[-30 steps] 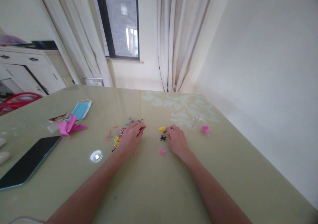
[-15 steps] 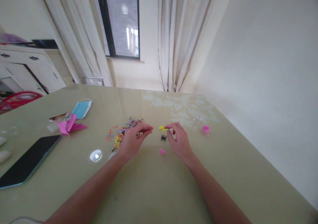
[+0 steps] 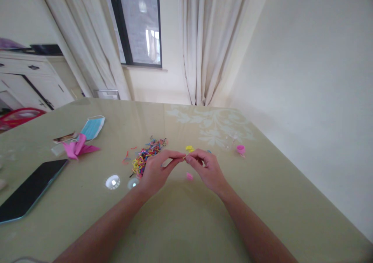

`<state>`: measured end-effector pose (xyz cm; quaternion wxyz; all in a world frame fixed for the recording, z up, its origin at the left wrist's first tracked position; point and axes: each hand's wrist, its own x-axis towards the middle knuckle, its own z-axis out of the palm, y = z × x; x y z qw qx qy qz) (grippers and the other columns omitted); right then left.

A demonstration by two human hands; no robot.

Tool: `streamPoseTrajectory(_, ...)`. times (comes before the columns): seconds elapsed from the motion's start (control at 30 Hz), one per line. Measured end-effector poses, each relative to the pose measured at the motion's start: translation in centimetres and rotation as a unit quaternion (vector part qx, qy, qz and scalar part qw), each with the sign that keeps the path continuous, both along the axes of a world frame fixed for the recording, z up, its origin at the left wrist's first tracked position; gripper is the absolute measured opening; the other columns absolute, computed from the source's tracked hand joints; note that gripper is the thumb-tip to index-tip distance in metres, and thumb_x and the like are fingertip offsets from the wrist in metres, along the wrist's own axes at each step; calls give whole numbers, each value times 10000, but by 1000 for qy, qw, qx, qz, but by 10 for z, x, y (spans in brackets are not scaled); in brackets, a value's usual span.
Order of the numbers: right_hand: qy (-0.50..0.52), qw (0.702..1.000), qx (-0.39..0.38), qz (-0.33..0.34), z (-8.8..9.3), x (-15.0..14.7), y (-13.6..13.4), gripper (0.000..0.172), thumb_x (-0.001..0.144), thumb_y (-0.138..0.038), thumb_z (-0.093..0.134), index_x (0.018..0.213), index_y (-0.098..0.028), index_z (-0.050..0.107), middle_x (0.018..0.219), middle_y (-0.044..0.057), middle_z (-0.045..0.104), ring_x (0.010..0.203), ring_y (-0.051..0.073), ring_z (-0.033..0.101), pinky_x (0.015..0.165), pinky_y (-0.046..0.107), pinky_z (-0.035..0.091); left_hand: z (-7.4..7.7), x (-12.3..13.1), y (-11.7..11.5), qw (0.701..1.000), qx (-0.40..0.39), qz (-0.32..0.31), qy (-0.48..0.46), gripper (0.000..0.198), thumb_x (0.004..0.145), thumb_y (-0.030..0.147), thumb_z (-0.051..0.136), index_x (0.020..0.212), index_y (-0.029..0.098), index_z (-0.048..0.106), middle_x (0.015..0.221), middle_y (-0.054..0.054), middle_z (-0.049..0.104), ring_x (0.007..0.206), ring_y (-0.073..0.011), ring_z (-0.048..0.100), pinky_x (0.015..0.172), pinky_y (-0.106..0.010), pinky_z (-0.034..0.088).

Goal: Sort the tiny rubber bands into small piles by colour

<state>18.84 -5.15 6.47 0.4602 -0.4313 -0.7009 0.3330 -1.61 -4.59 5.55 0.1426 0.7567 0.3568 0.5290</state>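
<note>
Both hands have closed together since before: left hand [image 3: 155, 172] and right hand [image 3: 208, 170] pinch a small band [image 3: 184, 158] in a narrow grip, with the coloured pile [image 3: 145, 156] just left of it on the desk [image 3: 180, 216].

A tiny yellowish bit [image 3: 183, 158] is pinched where the fingertips of the left hand [image 3: 155, 171] and the right hand [image 3: 208, 169] meet, and it is too small to tell its shape. Both forearms run off the lower edge. In the heap of small coloured rubber bands [image 3: 145, 156], single bands blur together. The flat black glass-faced tablet [image 3: 29, 189] and the red open basket [image 3: 17, 117] are cut by the left edge. The clear plastic item [image 3: 230, 141] near the pink round cap [image 3: 240, 149] is too faint to make out.
</note>
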Motion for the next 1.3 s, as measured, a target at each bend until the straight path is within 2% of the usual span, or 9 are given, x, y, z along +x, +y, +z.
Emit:
streamPoseTrajectory(0.27,5,999,-27,23,1,-2,-1,287,967,-413,657,813,-192,757,670,-7,628,615,131,463,584,276,337,1,0,-1,1000,23,0,4,115,944,191,754,1040,234,802,933,-2,845,833,-147,797,791,-217,627)
streamPoseTrajectory(0.53,5,997,-57,44,1,0,-1,310,969,-440,664,834,-183,773,690,3,662,615,131,476,585,276,342,3,0,-2,1000,26,-1,1,104,944,199,754,1008,252,816,922,7,847,822,-146,797,793,-214,625)
streamPoseTrajectory(0.67,13,998,-49,47,0,1,-1,252,964,-402,682,877,-188,782,689,-6,661,617,130,481,593,274,357,2,-1,-2,1000,24,-5,5,101,966,236,733,1024,256,813,943,-3,849,840,-154,797,798,-227,626)
streamPoseTrajectory(0.83,3,998,55,-12,3,4,-2,143,953,-299,707,864,-208,771,722,-3,664,653,141,532,637,287,409,0,-4,3,999,-23,31,38,199,965,319,737,1153,263,771,1047,-28,837,900,-183,778,856,-310,632)
streamPoseTrajectory(1.0,-26,989,137,-44,4,6,-3,139,980,-321,711,902,-233,785,781,21,704,667,158,568,651,299,468,-16,-7,19,995,-57,45,71,294,987,334,687,1265,238,682,1192,-74,801,1022,-221,756,930,-398,615)
streamPoseTrajectory(1.17,-77,978,170,-92,-3,16,6,183,1021,-342,662,949,-228,786,837,45,732,703,174,610,703,311,498,-33,-12,29,981,-45,70,175,257,979,244,673,1237,241,673,1195,-78,790,1147,-261,722,1038,-449,552)
streamPoseTrajectory(1.3,-233,952,139,-140,-8,29,33,220,1037,-315,621,958,-212,798,893,67,754,793,201,657,791,333,495,-38,-14,33,971,-51,66,222,291,974,209,677,1263,230,649,1183,-73,791,1133,-263,726,1012,-443,553)
